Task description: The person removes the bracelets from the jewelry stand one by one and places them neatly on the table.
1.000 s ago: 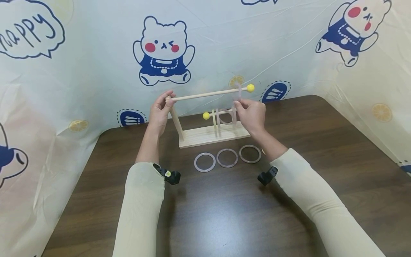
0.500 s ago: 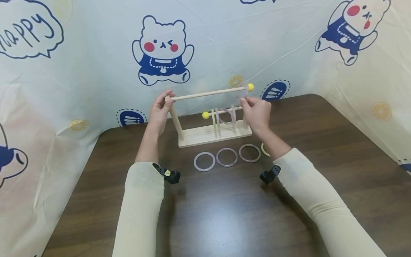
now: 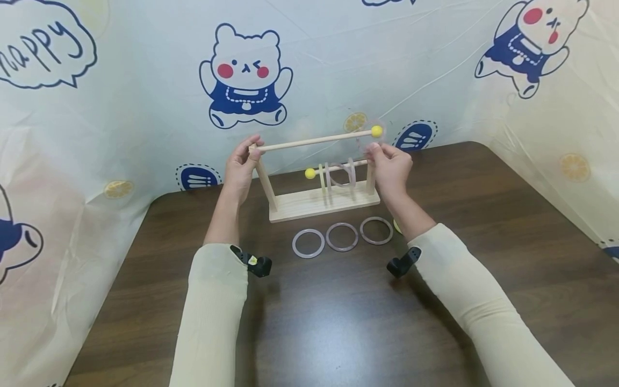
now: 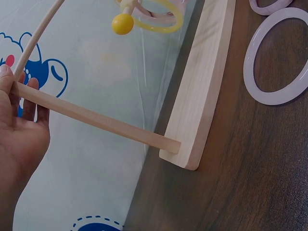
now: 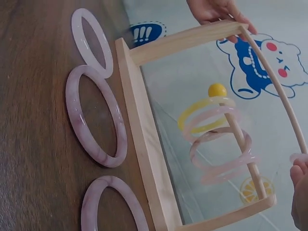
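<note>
A wooden bangle stand (image 3: 321,206) has two rods, each tipped with a yellow ball. My left hand (image 3: 239,171) grips the top of its left post, where the upper rod (image 3: 309,142) begins. At that rod's far end, my right hand (image 3: 393,171) pinches a pale translucent bangle (image 5: 298,157) between thumb and fingers. In the head view this bangle overlaps the yellow end ball (image 3: 376,131); its lower edge is hidden by the fingers. Several bangles, including a yellow bangle (image 3: 322,179) nearest the ball, hang on the lower rod (image 5: 239,137).
In front of the base, pale lilac bangles (image 3: 308,230) lie in a row on the dark wooden table (image 3: 309,312). A yellow-green bangle (image 3: 397,226) shows partly behind the right forearm. A printed cloth (image 3: 319,70) hangs right behind the stand.
My right hand has moved the pale bangle rightward along the upper rod to its ball end, turning it to face the head camera more. My left hand keeps its place on the post.
</note>
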A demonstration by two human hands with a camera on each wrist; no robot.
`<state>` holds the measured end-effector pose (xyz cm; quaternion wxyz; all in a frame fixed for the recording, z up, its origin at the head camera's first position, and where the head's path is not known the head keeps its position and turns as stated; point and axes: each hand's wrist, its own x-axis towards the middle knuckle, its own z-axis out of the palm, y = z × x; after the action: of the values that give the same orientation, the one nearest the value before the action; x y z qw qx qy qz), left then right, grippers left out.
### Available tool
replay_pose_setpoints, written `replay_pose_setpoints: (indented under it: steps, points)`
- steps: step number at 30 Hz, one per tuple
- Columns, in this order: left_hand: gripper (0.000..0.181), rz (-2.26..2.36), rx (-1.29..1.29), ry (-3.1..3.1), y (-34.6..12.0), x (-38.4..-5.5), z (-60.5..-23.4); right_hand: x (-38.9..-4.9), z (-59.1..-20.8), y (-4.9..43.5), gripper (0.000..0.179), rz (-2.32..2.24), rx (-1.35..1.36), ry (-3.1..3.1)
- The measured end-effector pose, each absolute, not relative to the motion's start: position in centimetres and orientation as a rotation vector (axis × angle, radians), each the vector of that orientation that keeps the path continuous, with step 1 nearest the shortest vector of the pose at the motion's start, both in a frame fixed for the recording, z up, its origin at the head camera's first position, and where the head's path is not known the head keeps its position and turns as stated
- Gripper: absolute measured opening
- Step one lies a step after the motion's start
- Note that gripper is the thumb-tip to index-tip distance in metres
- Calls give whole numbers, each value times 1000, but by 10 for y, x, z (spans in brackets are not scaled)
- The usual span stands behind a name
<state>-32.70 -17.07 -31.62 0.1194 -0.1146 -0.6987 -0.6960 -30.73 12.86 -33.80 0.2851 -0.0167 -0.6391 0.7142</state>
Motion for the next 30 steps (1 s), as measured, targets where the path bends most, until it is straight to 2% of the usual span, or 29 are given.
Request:
replay_pose_setpoints:
  steps: [10, 22, 30]
  points:
    - [38, -2055, -330, -2035, -171, -326, -317, -312, -343, 138, 17, 2164, -131, -1461]
    - [40, -2031, -342, -2044, -171, -327, -317, -310, -350, 150, 21, 2161, -175, -1516]
    - [37, -2033, -338, -2040, -171, -327, -317, -308, -351, 158, 18, 2201, -214, -1499]
